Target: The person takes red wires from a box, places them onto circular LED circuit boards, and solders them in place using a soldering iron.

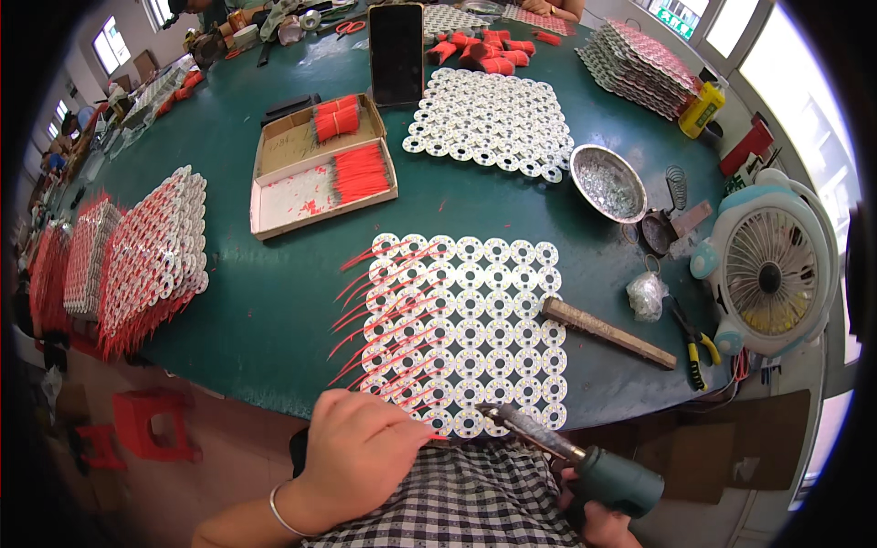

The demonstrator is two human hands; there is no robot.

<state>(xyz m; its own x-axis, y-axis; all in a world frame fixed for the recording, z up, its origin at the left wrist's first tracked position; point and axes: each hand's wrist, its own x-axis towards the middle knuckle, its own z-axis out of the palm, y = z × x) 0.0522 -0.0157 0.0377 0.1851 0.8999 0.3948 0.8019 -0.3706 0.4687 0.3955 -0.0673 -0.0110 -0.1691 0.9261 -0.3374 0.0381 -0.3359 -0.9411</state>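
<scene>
So the sheet of round boards (507, 303) sits right in front of both hands, slightly longer front to back, and the left hand (356, 447) is nearer, at its near-left corner, fingers pinched closed on a red wire (438, 437). Right hand (598, 525) is off the sheet's near-right corner, wrapped around a soldering gun (621, 479) that slants up-left to the sheet's near edge; can't tell if the tip's touching. Writing-wise: handwritten marks on the cardboard box (274, 155) beyond the sheet's left, and a green sign (676, 20) far beyond its right. No brand I can make out.
</scene>
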